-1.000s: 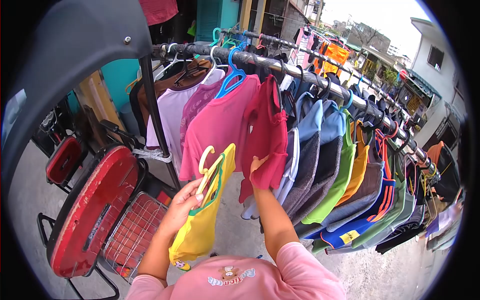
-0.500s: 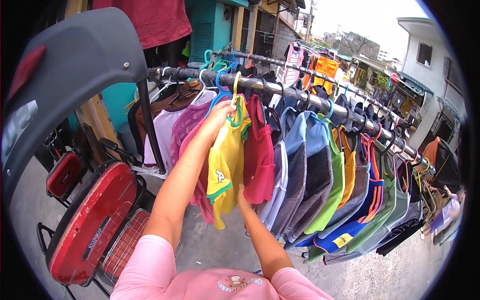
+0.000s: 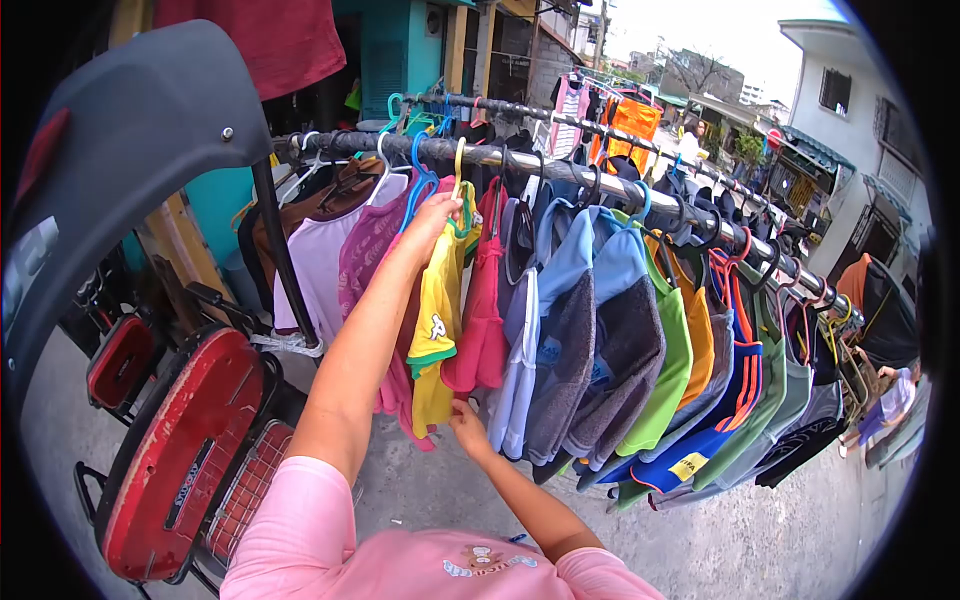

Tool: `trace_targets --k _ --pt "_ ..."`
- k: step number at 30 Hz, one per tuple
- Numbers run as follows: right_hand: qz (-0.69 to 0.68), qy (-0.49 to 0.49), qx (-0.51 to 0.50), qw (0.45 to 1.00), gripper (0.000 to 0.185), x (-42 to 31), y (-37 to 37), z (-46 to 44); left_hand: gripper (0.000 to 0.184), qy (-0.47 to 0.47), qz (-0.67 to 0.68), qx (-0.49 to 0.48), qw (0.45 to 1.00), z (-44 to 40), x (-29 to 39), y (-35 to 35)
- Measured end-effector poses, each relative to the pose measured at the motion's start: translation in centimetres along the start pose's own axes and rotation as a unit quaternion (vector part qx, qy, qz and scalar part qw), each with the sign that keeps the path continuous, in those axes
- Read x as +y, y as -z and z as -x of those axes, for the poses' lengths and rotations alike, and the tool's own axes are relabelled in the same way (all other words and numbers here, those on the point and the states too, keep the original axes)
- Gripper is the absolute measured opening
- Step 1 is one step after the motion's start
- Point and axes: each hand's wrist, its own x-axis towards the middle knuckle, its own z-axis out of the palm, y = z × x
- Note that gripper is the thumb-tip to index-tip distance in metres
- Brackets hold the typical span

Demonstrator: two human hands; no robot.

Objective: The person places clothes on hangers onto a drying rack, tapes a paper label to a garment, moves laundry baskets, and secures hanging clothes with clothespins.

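Left of mid-length on front rail (image 3: 560, 172): yellow shirt (image 3: 435, 290) on yellow hanger (image 3: 459, 168), hook up over rail. Hangs sleeve-side to camera, long axis near vertical, hem down below rail, shoulders roughly square to it. Between blue hanger (image 3: 417, 180) and red shirt (image 3: 478, 335), touching the red one.

Just below rail, narrow fingers of left hand (image 3: 436, 220), closed on hanger at collar. Well below rail, right hand (image 3: 467, 425), by hem, fingers partly curled; can't tell if gripping cloth.

Collar and near shoulder mostly covered by left hand. Can't see far side of yellow shirt. Too small to read: white logo (image 3: 438, 327) on sleeve. Cut short by lens edge: dark plastic frame (image 3: 150, 110), left of rail.

Thin, soft, creased knit with green trim on yellow shirt. Smooth, curved plastic on hanger. Round, shiny metal on rail, rough black wrap in places. Fuzzy grey panels on blue-grey garments (image 3: 565, 350), right along rail. Scuffed red face on rounded panel (image 3: 185, 450), open wire grid on basket (image 3: 250, 485), both below left of rail.
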Motion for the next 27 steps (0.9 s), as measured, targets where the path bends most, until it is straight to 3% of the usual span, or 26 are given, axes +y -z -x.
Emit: trace_targets --k 3,4,5,7,10,12,14,16,18,19,22,23,25,26,27 --pt "-0.024 0.005 -0.065 0.998 0.035 4.2 -0.5 0.7 0.019 0.017 -0.065 -0.001 0.998 0.5 0.6 0.0" --pt "-0.048 -0.009 -0.103 0.994 0.034 4.9 -0.4 1.2 0.036 0.027 -0.159 0.006 0.987 0.3 0.7 0.5" --pt "-0.049 -0.013 -0.1 0.994 0.034 5.6 0.0 1.9 0.04 -0.015 -0.225 0.064 0.972 0.3 0.3 0.6" --pt "-0.083 -0.109 -0.232 0.963 0.032 5.5 1.4 3.7 0.044 -0.076 -0.356 0.13 0.922 2.6 2.4 0.2" --pt "-0.127 -0.181 -0.241 0.945 0.03 7.0 2.5 7.9 0.04 -0.211 -0.343 0.127 0.906 4.6 4.0 0.4" --pt "-0.117 -0.284 -0.223 0.925 0.03 8.1 4.1 11.1 0.036 -0.263 -0.334 0.116 0.898 6.3 5.2 -0.1" --pt "-0.103 -0.351 -0.17 0.915 0.03 10.5 5.5 14.7 0.034 -0.284 -0.318 0.1 0.899 8.4 6.5 -1.2" --pt "-0.102 -0.353 -0.109 0.924 0.031 15.5 7.1 19.3 0.033 -0.299 -0.3 0.092 0.901 10.2 7.0 -2.2" --pt "-0.006 -0.403 -0.047 0.914 0.032 16.8 9.1 23.7 0.032 -0.301 -0.261 0.069 0.915 11.9 7.0 -3.4" --pt "-0.025 -0.471 0.061 0.88 0.031 19.5 10.2 28.2 0.032 -0.3 -0.245 0.05 0.921 12.7 6.5 -4.4" --pt "-0.078 -0.549 0.216 0.804 0.023 20.6 11.5 34.3 0.03 -0.296 -0.12 -0.017 0.947 13.9 5.2 -6.5" --pt "-0.077 -0.552 0.22 0.801 0.023 20.6 11.7 35.9 0.029 -0.286 -0.071 -0.04 0.955 14.4 4.7 -7.3" --pt "-0.156 -0.577 0.3 0.743 0.022 21.0 11.4 38.1 0.028 -0.292 -0.063 -0.053 0.953 15.5 4.9 -8.2" --pt "-0.181 -0.584 0.288 0.737 0.025 21.3 11.8 39.4 0.028 -0.296 -0.057 -0.071 0.951 16.5 5.1 -8.6" --pt "-0.205 -0.582 0.33 0.715 0.025 21.1 11.2 41.5 0.028 -0.298 -0.024 -0.126 0.946 17.4 5.0 -11.2"
